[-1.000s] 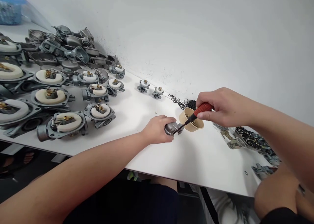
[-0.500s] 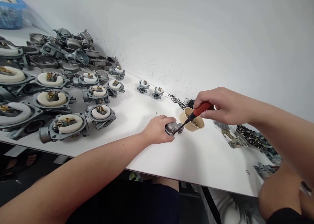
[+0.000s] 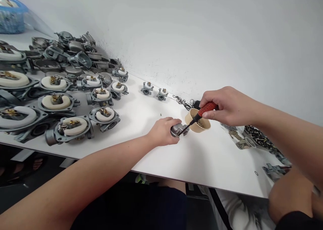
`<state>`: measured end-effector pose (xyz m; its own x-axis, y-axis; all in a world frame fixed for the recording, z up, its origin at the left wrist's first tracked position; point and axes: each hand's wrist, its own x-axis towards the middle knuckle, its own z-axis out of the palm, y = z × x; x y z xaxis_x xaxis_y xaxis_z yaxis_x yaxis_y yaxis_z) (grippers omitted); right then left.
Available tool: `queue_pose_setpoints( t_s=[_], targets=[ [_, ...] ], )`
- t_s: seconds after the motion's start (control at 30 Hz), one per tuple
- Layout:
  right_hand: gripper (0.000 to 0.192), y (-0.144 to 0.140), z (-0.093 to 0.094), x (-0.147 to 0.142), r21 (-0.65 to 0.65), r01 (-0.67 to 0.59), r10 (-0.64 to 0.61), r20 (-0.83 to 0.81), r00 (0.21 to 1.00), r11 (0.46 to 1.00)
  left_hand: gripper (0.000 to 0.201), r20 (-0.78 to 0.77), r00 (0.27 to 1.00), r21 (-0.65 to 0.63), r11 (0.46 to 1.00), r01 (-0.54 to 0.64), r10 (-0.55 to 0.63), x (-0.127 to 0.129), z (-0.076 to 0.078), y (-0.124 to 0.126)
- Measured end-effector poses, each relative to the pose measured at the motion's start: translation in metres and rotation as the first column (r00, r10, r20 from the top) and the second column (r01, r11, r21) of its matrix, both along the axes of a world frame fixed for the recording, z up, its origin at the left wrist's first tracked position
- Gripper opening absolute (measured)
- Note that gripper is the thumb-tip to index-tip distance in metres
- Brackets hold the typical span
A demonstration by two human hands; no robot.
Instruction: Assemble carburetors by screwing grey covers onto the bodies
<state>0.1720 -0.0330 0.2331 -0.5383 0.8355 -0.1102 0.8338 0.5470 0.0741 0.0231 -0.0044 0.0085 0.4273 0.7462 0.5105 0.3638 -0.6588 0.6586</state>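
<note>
Your left hand [image 3: 163, 131] is closed around a small grey metal carburetor body [image 3: 178, 129], pinning it on the white table [image 3: 202, 162] near the middle of the view; your fingers wrap its left side, so only its right end shows. Your right hand [image 3: 227, 105] is clamped on the red handle of a screwdriver [image 3: 199, 116], thumb and fingers pinched tight, with the dark shaft slanting down toward 8 o'clock until the tip meets the carburetor body.

Just beside that part, at its 2 o'clock, stands a tan paper cup [image 3: 198, 122] holding small brass pieces; the screwdriver shaft crosses in front of its rim. At 12 o'clock from the cup, against the white wall [image 3: 202, 38], lies a scatter of black O-rings [image 3: 185, 104]. At 3 o'clock from the cup sits a heap of dark small hardware [image 3: 259, 141], too fine to name.

At 10 o'clock from your left hand, two small carburetors [image 3: 154, 90] sit side by side near the wall. Well apart at 9 o'clock, rows of carburetors with white floats [image 3: 73, 102] face up, and behind them, at 10 o'clock, grey float bowls [image 3: 73, 51] are piled. A blue basket [image 3: 11, 16] sits at the far 10 o'clock corner.
</note>
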Motion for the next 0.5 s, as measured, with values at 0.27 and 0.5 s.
queue_pose_setpoints(
  t_s=[0.27,0.5],
  targets=[
    [0.013,-0.002,-0.011,0.001,0.048,0.096,-0.089,-0.141,0.986,0.994,0.054,0.017,1.0,-0.03,0.999,0.023,-0.023,-0.001,0.003,-0.002],
    [0.034,-0.026,-0.05,0.037,0.286,0.163,-0.022,-0.44,0.898,0.944,0.072,-0.011,0.999,-0.244,0.969,-0.038,0.037,-0.006,0.007,-0.007]
  ],
)
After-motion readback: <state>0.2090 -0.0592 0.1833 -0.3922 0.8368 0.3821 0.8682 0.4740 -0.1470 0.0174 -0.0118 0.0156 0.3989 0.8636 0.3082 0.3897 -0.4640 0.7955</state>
